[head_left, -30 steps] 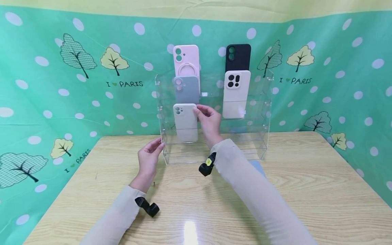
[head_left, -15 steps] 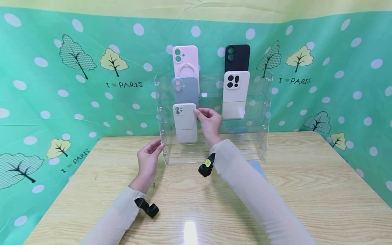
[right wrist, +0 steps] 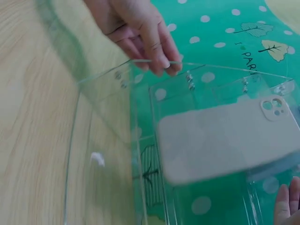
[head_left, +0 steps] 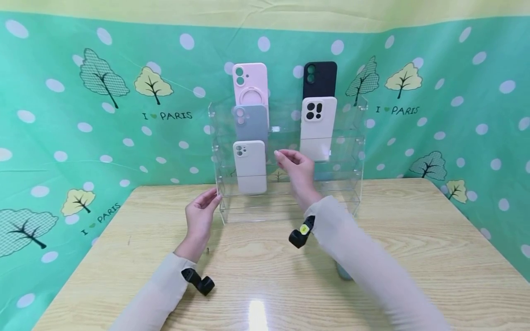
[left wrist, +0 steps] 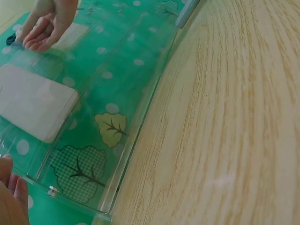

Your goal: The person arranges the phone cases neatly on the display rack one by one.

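Observation:
My left hand (head_left: 200, 216) pinches the left edge of a clear acrylic display stand (head_left: 244, 214); the right wrist view shows its fingers bent over that panel. A whitish phone case (head_left: 250, 166) leans upright in a lower tier on the left. Just right of this case, apart from it, hovers my right hand (head_left: 300, 172), fingers loosely bent and holding nothing. Behind the case stand a grey-blue phone case (head_left: 253, 122) and a pink one with a ring (head_left: 250, 82), partly covered. On the right side are a white phone case (head_left: 318, 128) and a black one (head_left: 320, 80) behind it.
A grey-blue item (head_left: 342, 271) lies on the wooden table (head_left: 256, 266), mostly hidden under the right sleeve. A green dotted cloth (head_left: 165, 147) hangs close behind the stand and along both sides.
My right hand has let go of the whitish phone case and drawn back to the right and slightly down. The case stays in its tier. My left hand keeps its hold on the stand.

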`<state>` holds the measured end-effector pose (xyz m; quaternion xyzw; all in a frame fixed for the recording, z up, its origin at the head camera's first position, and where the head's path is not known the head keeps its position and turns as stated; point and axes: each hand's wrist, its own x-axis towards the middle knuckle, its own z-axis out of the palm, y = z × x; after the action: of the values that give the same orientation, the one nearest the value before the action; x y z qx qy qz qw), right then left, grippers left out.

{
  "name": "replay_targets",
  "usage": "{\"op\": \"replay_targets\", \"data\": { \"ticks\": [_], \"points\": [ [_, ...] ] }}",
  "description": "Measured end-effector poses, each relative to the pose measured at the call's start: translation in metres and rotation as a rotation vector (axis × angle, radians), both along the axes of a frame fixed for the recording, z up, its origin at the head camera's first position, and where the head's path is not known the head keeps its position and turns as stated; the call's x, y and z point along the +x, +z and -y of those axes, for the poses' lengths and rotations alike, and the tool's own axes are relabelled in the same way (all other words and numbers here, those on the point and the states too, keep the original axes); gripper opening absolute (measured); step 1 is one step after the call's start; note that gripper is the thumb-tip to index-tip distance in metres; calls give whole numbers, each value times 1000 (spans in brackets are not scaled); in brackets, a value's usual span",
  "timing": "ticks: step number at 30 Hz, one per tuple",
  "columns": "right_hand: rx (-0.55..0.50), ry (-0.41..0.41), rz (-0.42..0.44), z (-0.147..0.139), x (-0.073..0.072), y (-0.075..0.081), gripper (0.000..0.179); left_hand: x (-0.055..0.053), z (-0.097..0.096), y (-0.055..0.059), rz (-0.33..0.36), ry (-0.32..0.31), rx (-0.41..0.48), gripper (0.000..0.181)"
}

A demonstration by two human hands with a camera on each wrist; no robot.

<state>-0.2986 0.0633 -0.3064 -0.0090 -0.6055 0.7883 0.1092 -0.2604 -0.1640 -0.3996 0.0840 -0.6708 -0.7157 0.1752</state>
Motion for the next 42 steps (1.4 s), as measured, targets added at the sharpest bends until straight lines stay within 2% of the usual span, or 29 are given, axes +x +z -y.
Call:
{"op": "replay_targets", "data": {
  "ticks": [8,14,18,25,30,38,42],
  "points": [
    [252,116,8,-36,19,-7,37,1,1,0,5,6,0,32],
    [375,184,46,-68,34,-20,43,1,-1,-1,3,-6,-1,31],
    [421,228,83,-87,42,-29,49,1,-1,-2,2,5,-12,31],
    [489,238,102,-117,56,-50,51,1,-1,-2,-25,-6,9,32],
    [492,246,135,-136,67,-64,55,2,0,-1,-26,4,5,31],
    [552,161,240,-164,86,-79,58,1,-1,-1,-1,-5,5,31],
    [635,163,286,-173,92,-88,61,0,-1,-2,-12,-1,9,31]
  ]
}}
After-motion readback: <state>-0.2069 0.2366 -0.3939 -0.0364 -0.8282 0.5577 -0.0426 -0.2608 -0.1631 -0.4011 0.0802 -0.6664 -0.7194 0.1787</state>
